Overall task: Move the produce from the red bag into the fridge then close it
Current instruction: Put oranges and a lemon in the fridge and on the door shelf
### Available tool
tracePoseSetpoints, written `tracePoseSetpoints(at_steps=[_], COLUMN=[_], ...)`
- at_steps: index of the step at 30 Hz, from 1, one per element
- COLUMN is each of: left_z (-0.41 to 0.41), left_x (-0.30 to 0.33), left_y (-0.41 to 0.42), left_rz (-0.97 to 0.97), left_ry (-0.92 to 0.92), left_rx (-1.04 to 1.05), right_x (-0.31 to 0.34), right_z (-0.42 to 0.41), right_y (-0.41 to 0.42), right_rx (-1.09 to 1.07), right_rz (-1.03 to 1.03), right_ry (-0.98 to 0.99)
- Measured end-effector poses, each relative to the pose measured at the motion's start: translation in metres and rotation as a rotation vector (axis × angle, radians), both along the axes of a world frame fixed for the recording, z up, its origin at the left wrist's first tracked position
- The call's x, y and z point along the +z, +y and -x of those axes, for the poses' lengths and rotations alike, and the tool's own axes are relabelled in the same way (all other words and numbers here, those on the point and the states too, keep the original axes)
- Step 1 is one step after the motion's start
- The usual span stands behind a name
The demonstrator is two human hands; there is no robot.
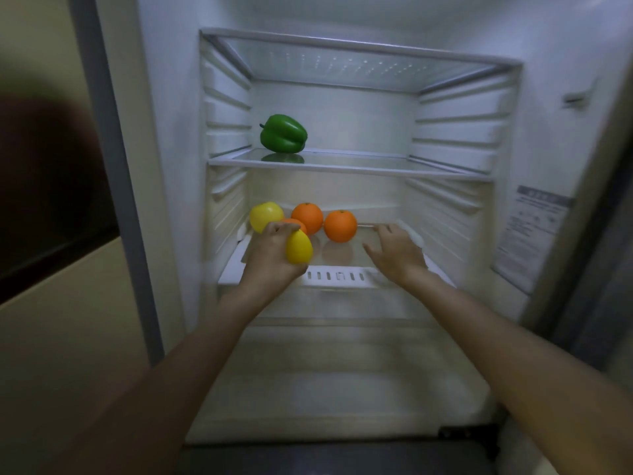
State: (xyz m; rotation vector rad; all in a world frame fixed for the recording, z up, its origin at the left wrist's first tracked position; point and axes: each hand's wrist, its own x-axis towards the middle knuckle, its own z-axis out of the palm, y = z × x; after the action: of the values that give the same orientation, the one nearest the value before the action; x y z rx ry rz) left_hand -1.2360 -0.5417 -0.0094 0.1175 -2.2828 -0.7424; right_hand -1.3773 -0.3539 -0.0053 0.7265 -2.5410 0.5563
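Note:
The fridge (171, 166) stands open in front of me. A green bell pepper (283, 133) lies on the middle glass shelf (376, 164). On the lower shelf (335, 276) sit a yellow fruit (265, 215) at the left and two oranges (307, 217) (340, 225); a third orange thing (294, 222) peeks out behind my left hand. My left hand (272, 257) is over the lower shelf's front left, shut on a yellow lemon (299, 247). My right hand (397, 252) hovers open over the shelf's right side, holding nothing. The red bag is out of view.
An upper glass shelf (359, 49) spans the top of the compartment. Below the lower shelf is a clear drawer (342, 371). The fridge door's inner side with a label (534, 231) is at the right. A beige wall and dark furniture (51, 200) lie left.

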Motion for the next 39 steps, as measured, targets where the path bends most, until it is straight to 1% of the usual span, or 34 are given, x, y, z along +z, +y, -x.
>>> tracePoseSetpoints(at_steps=[2, 5, 8, 15, 21, 24, 30, 35, 39], left_z=[-0.011, -0.033, -0.058, -0.126, -0.183, -0.206, -0.239, -0.251, -0.256], left_x=[-0.003, -0.012, -0.020, -0.030, -0.031, -0.018, 0.023, 0.065, 0.108], left_y=[0.014, 0.035, 0.053, 0.109, 0.167, 0.198, 0.257, 0.300, 0.326], left_rz=[-0.003, 0.012, 0.001, -0.024, -0.040, -0.030, 0.001, 0.089, 0.151], left_ry=[0.039, 0.074, 0.073, 0.043, 0.028, 0.061, 0.136, 0.227, 0.325], left_rx=[-0.029, -0.092, -0.124, -0.166, -0.325, -0.379, -0.563, -0.686, -0.771], right_x=[-0.005, -0.010, -0.010, -0.004, 0.001, 0.013, 0.046, 0.076, 0.101], right_z=[-0.027, -0.067, -0.106, -0.209, -0.306, -0.349, -0.424, -0.477, -0.502], right_y=[0.015, 0.039, 0.061, 0.118, 0.184, 0.217, 0.280, 0.327, 0.349], right_rx=[-0.025, -0.024, -0.020, -0.012, -0.055, -0.102, -0.268, -0.403, -0.479], right_rz=[-0.031, -0.015, -0.003, -0.037, -0.076, -0.087, -0.133, -0.142, -0.180], right_ry=[-0.004, 0.045, 0.096, 0.130, 0.193, 0.229, 0.281, 0.349, 0.413])
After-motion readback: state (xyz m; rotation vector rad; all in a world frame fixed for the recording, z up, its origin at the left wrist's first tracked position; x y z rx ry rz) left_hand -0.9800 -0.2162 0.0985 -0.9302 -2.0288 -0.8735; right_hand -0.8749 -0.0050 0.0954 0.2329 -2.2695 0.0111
